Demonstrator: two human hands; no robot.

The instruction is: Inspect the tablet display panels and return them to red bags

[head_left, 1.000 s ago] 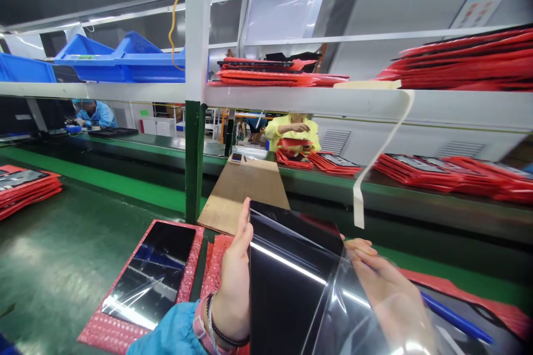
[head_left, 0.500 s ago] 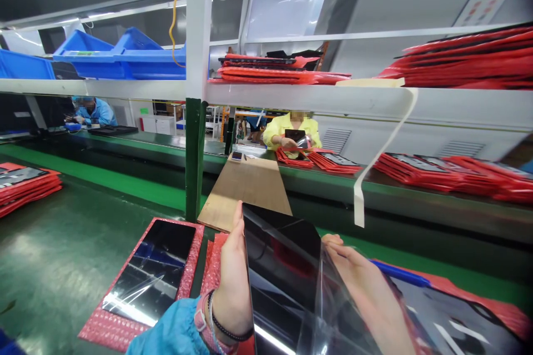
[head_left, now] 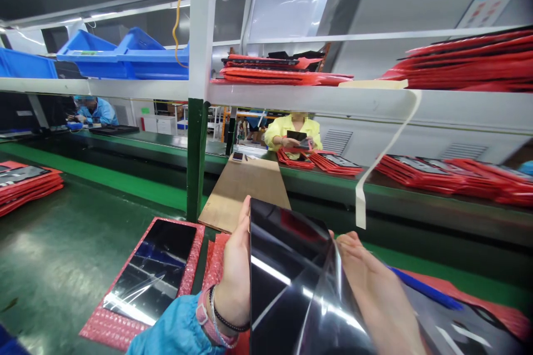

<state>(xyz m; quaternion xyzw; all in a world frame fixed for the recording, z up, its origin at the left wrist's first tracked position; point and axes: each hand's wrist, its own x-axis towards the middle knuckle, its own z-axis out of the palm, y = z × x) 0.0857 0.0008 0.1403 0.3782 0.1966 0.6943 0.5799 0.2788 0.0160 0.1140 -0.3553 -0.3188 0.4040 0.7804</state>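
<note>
In my left hand [head_left: 234, 280] is a glossy black screen panel [head_left: 277, 266], gripped along its left edge and tilted toward me, with light streaks reflected across it. A clear plastic film [head_left: 339, 302] lifts and curls off the panel's right side. My right hand [head_left: 377, 283] is closed at the film's edge, its fingertips partly hidden behind the film and panel. Left of my hands, another black screen panel [head_left: 152, 266] lies on a pink bubble-wrap bag [head_left: 110, 321]. A blue pen-like stick [head_left: 428, 287] rests by my right wrist on a grey-faced panel in red wrap [head_left: 466, 321].
Red-wrapped stacks stand at the far left [head_left: 29, 186], on the opposite bench [head_left: 428, 172] and on the upper shelf [head_left: 466, 61]. A green post [head_left: 195, 161] rises ahead, beside a brown board [head_left: 250, 188]. Tape [head_left: 361, 205] hangs from the shelf. A person in yellow [head_left: 277, 127] sits opposite.
The panel has turned slightly, and its reflections have shifted. My right hand has moved a little to the right with the film, which bulges more from the panel.
</note>
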